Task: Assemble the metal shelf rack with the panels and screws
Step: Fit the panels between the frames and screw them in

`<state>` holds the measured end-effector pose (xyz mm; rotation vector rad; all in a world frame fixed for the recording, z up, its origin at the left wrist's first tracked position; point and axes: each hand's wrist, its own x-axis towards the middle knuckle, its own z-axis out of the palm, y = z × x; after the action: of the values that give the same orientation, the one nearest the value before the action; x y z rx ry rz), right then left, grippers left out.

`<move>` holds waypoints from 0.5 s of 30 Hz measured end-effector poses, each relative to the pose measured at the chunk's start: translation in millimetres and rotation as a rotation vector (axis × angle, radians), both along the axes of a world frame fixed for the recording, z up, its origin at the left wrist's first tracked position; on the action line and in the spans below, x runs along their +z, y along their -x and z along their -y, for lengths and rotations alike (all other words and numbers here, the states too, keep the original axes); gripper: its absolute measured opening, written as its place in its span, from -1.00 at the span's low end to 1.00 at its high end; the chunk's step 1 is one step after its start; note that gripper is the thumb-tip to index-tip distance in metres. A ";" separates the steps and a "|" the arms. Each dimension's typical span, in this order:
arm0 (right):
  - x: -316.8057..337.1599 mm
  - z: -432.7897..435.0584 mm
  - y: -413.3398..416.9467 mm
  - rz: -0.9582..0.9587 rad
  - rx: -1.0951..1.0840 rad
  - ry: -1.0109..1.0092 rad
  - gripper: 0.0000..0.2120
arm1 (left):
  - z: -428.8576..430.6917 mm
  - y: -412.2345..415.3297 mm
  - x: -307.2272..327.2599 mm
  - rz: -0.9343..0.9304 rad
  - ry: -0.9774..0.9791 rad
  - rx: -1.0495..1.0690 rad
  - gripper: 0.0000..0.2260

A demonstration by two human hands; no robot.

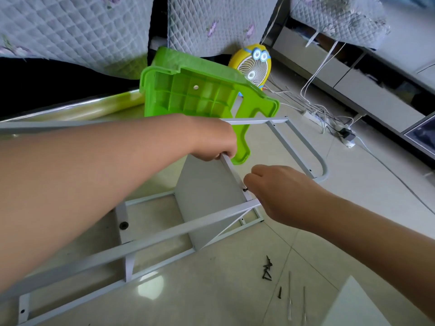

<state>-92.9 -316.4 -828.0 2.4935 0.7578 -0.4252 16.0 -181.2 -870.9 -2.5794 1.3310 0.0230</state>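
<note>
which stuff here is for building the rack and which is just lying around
For the job: frame, panel, screw pinched by the right hand, loose screws, left hand gripping the frame.
Lying about: green stool, fan, cables.

A pale tiled floor (364, 175) is seen, with a bright patch of light reflected on it. Quilted grey covers (70, 31) are hung behind. A green stool (200, 92) is tipped over beside a yellow fan (253, 64); white cables (316, 108) are strewn before a low cabinet (376, 100).
</note>
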 end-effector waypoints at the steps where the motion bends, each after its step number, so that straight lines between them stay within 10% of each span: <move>1: 1.8 -1.5 -0.3 -0.005 0.034 0.039 -0.82 | 0.6 -0.2 -0.1 0.009 -0.003 -0.005 -0.71; 15: 3.6 -7.0 -11.5 -0.064 0.149 0.090 -0.87 | 1.4 -1.1 -1.8 0.014 0.019 -0.018 -0.67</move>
<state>-81.4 -309.4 -824.4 2.3313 0.9225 -0.4764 17.1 -182.6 -872.7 -2.5780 1.3565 -0.0108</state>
